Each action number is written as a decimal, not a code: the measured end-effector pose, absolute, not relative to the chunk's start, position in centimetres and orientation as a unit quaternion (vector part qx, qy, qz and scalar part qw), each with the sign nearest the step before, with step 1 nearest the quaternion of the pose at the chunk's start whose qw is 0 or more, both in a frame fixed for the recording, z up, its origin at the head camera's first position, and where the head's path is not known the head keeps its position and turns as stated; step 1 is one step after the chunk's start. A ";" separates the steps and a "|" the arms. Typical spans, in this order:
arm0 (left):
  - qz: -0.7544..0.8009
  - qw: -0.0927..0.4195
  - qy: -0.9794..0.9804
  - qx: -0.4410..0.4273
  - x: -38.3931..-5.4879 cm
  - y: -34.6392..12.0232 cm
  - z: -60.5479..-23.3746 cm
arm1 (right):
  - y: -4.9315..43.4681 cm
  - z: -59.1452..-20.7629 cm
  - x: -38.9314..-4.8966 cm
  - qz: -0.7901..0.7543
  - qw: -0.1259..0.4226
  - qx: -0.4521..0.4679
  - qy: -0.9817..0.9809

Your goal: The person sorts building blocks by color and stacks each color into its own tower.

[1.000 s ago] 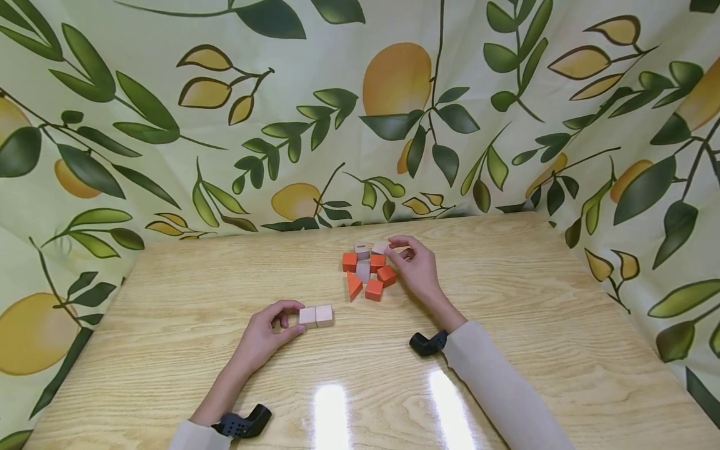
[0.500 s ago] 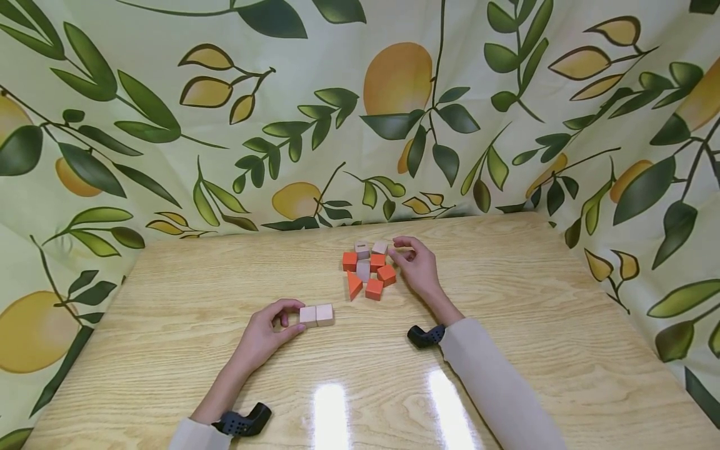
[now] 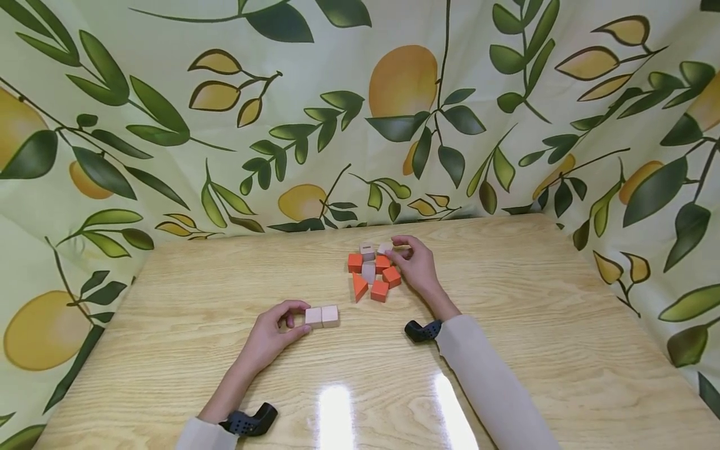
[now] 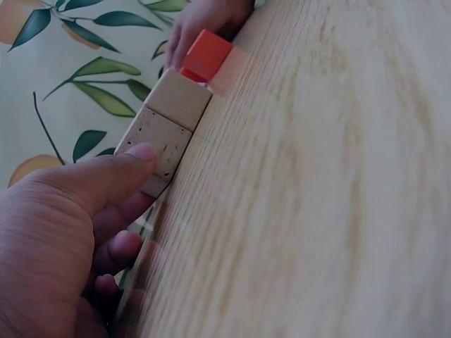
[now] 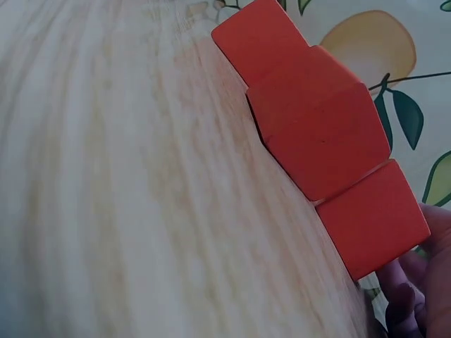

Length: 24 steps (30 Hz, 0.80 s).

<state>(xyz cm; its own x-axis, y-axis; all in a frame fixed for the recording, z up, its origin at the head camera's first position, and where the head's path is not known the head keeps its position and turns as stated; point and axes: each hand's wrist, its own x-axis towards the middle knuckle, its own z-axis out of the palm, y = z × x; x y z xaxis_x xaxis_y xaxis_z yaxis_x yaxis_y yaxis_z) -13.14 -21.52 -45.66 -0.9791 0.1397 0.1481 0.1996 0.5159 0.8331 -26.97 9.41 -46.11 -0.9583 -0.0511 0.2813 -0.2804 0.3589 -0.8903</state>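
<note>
My left hand (image 3: 274, 331) pinches the left of two plain wooden cube blocks (image 3: 313, 317) that stand side by side on the table. In the left wrist view the thumb lies across the speckled face of that wooden block (image 4: 163, 141). My right hand (image 3: 417, 264) reaches to the back right of a cluster of blocks, thumb and forefinger around a plain wooden block (image 3: 384, 249). In the right wrist view, orange blocks (image 5: 373, 218) hide that wooden block and part of the fingers. Several orange cubes (image 3: 379, 290) and an orange triangular block (image 3: 359, 287) make up the cluster's front.
Two more plain blocks sit in the cluster, one a slotted wooden block (image 3: 367, 251) at the back. The wooden table (image 3: 185, 350) ends at a fruit-and-leaf patterned cloth (image 3: 315, 162) behind and on both sides. Each wrist wears a black device (image 3: 250, 420).
The right hand drew slightly away from the back wooden block, then came back with thumb and forefinger around it. The left hand keeps its pinch. The head view has shifted slightly.
</note>
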 end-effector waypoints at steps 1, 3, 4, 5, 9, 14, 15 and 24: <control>-0.481 0.032 -0.871 -0.097 -13.2 -21.5 -45.6 | 9.4 -46.2 -27.0 0.554 0.100 0.098 -0.820; -0.481 0.031 -0.871 -0.096 -13.2 -21.5 -45.6 | 9.5 -46.3 -27.2 0.551 0.096 0.090 -0.824; -0.481 0.031 -0.871 -0.096 -13.2 -21.5 -45.6 | 9.5 -46.3 -27.2 0.550 0.094 0.085 -0.825; -0.481 0.031 -0.871 -0.096 -13.2 -21.5 -45.6 | 9.5 -46.4 -27.3 0.548 0.094 0.082 -0.827; -0.482 0.030 -0.870 -0.097 -13.1 -21.5 -45.5 | 9.5 -46.5 -27.4 0.541 0.096 0.079 -0.832; -0.483 0.031 -0.869 -0.098 -13.1 -21.4 -45.4 | 9.7 -46.4 -27.3 0.540 0.083 0.100 -0.832; -0.483 0.031 -0.870 -0.099 -13.1 -21.4 -45.4 | 9.7 -46.4 -27.3 0.541 0.076 0.107 -0.830; -0.482 0.036 -0.869 -0.106 -13.2 -21.5 -45.6 | 10.0 -46.2 -27.5 0.528 0.040 0.142 -0.836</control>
<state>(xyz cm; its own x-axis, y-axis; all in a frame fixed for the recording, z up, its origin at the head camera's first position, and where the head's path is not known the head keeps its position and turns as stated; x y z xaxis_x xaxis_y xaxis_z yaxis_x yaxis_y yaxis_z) -13.16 -21.53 -45.58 -0.9749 0.1504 0.1643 0.2190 0.5133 0.8298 -27.48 10.04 -46.18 -0.9566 -0.1958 0.2160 -0.2792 0.4024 -0.8718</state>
